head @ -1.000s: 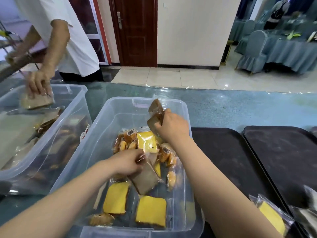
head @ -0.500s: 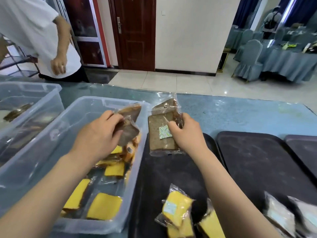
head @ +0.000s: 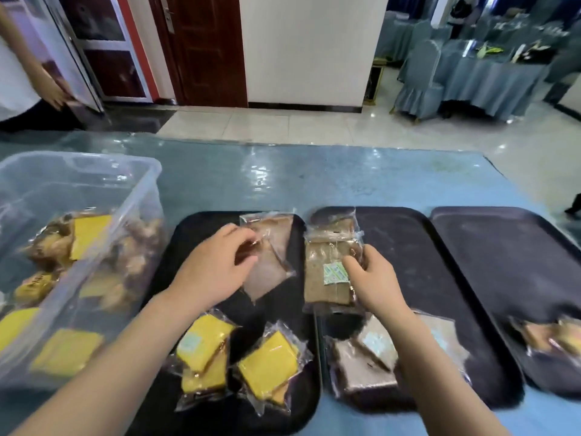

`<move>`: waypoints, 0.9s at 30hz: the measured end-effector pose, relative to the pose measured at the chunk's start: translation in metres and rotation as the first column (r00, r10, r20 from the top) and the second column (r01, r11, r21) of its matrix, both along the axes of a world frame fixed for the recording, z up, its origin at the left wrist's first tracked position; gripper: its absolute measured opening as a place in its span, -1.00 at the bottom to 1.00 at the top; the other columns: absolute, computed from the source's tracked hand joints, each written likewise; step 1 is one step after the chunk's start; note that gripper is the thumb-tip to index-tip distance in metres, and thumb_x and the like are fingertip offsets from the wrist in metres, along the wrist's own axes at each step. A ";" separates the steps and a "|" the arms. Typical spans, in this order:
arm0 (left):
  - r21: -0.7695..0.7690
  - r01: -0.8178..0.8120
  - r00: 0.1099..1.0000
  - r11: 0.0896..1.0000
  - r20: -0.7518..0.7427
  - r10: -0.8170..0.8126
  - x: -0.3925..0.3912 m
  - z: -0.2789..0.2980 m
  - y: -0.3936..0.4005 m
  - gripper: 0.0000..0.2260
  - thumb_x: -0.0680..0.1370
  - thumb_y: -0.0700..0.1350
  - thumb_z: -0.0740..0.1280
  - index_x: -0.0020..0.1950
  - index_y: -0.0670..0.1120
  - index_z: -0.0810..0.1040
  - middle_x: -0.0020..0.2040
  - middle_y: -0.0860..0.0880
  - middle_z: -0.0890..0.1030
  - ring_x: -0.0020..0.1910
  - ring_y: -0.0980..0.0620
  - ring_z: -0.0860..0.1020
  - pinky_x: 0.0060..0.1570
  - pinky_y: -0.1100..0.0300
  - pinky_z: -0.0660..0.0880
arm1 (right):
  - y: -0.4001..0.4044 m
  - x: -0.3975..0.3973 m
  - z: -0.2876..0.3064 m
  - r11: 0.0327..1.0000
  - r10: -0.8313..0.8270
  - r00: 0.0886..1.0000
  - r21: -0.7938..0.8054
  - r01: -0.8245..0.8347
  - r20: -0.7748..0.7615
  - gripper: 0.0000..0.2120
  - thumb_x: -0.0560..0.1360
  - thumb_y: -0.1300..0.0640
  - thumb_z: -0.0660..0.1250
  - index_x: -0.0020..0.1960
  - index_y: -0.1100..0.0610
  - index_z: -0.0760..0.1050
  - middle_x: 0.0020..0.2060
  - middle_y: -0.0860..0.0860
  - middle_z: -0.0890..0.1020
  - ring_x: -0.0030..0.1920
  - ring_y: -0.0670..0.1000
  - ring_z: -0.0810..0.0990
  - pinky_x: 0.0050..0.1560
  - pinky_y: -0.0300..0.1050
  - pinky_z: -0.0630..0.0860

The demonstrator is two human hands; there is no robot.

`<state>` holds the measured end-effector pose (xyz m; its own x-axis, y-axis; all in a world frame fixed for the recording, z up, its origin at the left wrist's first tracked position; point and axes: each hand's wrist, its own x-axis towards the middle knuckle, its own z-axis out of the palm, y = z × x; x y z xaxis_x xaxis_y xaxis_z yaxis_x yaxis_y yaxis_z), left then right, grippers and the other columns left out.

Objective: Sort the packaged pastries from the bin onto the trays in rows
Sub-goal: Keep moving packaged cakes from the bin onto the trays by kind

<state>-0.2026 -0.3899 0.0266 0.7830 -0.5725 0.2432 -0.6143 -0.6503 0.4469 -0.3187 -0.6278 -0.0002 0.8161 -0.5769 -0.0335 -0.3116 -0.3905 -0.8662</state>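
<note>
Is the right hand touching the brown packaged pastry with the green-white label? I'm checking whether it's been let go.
Touching. In the head view, the right hand has its fingers curled over the brown packaged pastry's edge, beside the label.

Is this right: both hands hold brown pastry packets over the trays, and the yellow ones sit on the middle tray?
Not quite. In the head view the yellow cake packets sit on the left tray, nearest the bin. Left hand and right hand do hold brown packets.

Beyond your blue tabletop (head: 314,174) you have a dark wooden door (head: 207,48), a white wall (head: 311,48) and a pale tiled floor (head: 314,127). At far right stand draped chairs (head: 418,86) around a cloth-covered table (head: 490,77); at far left, a person in a white top (head: 15,80).
</note>
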 end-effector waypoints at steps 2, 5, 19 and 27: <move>-0.011 0.030 0.980 1.000 -0.197 -0.031 -0.020 -0.025 -0.034 -0.74 0.51 -0.03 0.39 0.19 0.09 0.54 0.03 0.17 0.48 0.05 0.11 0.52 0.03 0.18 0.41 | -0.031 -0.028 -0.018 0.999 -0.046 0.997 -0.012 0.045 -0.068 -0.76 0.49 0.05 0.24 -0.26 0.11 0.25 -0.38 -0.05 0.34 -0.35 -0.04 0.29 -0.31 -0.07 0.28; -0.071 0.034 0.882 0.997 -0.467 -0.063 -0.047 -0.063 -0.081 -0.72 0.49 -0.08 0.41 0.19 0.10 0.57 0.06 0.18 0.53 0.07 0.17 0.52 0.06 0.30 0.37 | -0.077 -0.064 -0.040 0.989 -0.147 0.972 -0.011 0.147 -0.186 -0.75 0.50 0.03 0.22 -0.24 0.17 0.30 -0.36 -0.02 0.40 -0.32 -0.01 0.37 -0.29 -0.06 0.31; -0.095 0.145 0.524 0.985 -0.837 -0.158 -0.115 -0.145 -0.193 -0.77 0.50 -0.10 0.41 0.15 0.03 0.56 -0.10 0.14 0.54 -0.16 0.23 0.49 -0.10 0.33 0.43 | -0.189 -0.141 -0.112 0.974 -0.191 0.872 0.021 0.224 -0.451 -0.78 0.52 0.10 0.25 -0.22 0.22 0.46 -0.43 -0.04 0.46 -0.38 -0.03 0.40 -0.31 -0.10 0.29; 0.341 0.400 0.876 0.850 -0.414 -0.247 -0.140 -0.163 -0.217 -0.29 0.42 0.33 0.28 0.50 0.19 0.10 0.36 -0.02 0.28 0.36 -0.08 0.21 0.36 -0.01 0.20 | -0.185 -0.146 -0.130 0.937 -0.347 0.847 -0.194 0.291 -0.402 -0.72 0.54 0.12 0.24 0.23 0.16 0.43 0.02 0.12 0.60 -0.06 0.13 0.53 -0.10 -0.05 0.37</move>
